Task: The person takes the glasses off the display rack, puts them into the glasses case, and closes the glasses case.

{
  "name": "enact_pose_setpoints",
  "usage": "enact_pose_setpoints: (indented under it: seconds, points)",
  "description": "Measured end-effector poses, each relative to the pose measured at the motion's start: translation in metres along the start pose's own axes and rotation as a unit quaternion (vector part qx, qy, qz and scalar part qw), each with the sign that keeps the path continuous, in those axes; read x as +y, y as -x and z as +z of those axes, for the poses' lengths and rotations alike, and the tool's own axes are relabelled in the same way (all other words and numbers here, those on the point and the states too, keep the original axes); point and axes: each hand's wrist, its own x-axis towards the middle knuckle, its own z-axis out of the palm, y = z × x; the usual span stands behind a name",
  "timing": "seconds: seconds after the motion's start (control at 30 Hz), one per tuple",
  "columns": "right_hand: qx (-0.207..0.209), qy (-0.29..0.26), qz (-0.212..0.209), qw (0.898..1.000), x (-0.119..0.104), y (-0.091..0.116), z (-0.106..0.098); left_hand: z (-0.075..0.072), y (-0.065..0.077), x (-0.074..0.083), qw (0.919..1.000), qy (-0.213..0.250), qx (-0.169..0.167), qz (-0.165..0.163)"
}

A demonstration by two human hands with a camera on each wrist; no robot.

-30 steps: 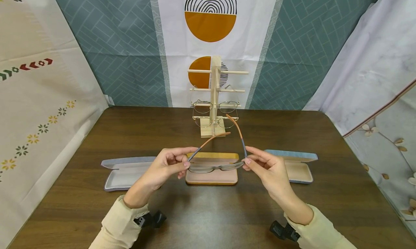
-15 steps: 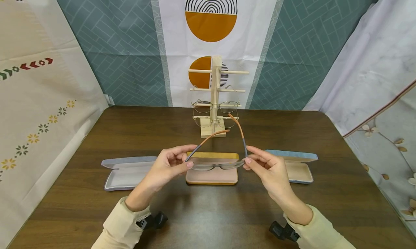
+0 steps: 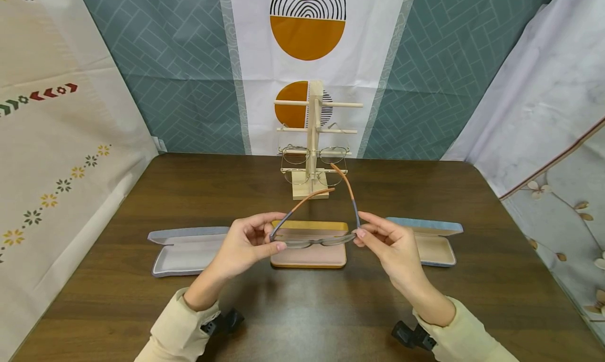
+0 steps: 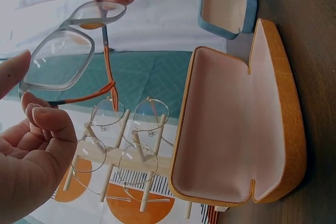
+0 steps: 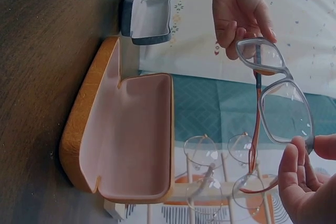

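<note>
A pair of eyeglasses with a grey frame and orange-tipped temples is held up between both hands, temples unfolded and pointing away. My left hand pinches its left end near the hinge, with the thumb at the frame. At the opposite end, my right hand pinches the other hinge corner between thumb and fingers. Below and behind the glasses lies an open yellow glasses case with a pink lining. The left wrist view shows the lenses clear of the case.
An open grey-lilac case lies to the left, an open blue case to the right. Behind stands a wooden display rack carrying two pairs of thin wire-framed glasses. Patterned cloths hang around the dark wooden table.
The left thumb has slid inward along the frame, and the left hand has shifted slightly. The glasses have tilted a little at their left end; the right hand stays nearly still.
</note>
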Motion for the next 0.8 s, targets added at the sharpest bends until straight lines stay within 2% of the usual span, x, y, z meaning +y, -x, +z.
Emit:
enact_pose_setpoints:
  seconds: [0.33,0.8]
  points:
    - [-0.003,0.0,0.004,1.0,-0.0008,-0.0012,0.0008,-0.0025,-0.0023,-0.0007,0.9996,0.008,-0.013,0.022]
    - [-0.003,0.01,0.014,1.0,0.0,-0.0027,0.0014,-0.0052,-0.0029,-0.0035,0.9995,0.011,-0.023,0.018]
